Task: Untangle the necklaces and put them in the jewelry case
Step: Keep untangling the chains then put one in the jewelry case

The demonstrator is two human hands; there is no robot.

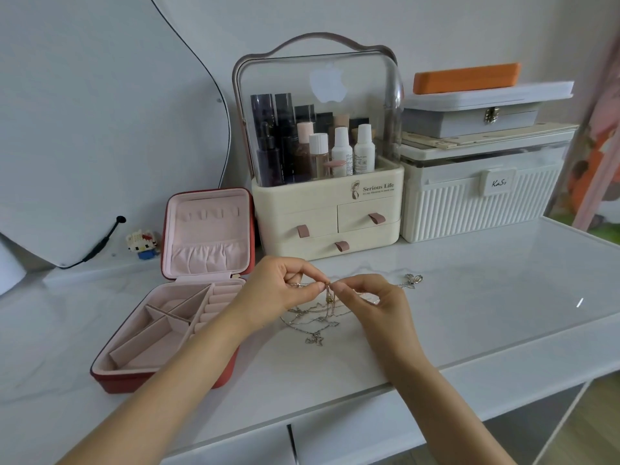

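I'm in the untangling step. My left hand [285, 286] and right hand [372, 302] meet fingertip to fingertip just above the table [486, 297], each pinching a strand of the necklaces [315, 318] at the same small knot, where a gold bit hangs between them. The rest of the chains lies in a loose silver heap on the white top directly below the hands, at about 6 o'clock from the pinch, with one strand trailing off toward a pendant [413, 280] at 3 o'clock. Nothing is in the jewelry case [167, 333] yet as far as I can see — it sits open at 9 o'clock from the heap, its lid upright and its pink compartments showing bare.

Next move, as I judge it: ease the two pinched strands apart gently and feed one through the loop rather than pull, since a tug would likely tighten the knot. Only once a chain comes free does it go left to the case. The cosmetics organizer [327, 196] stands at 12 o'clock, well apart from the work.
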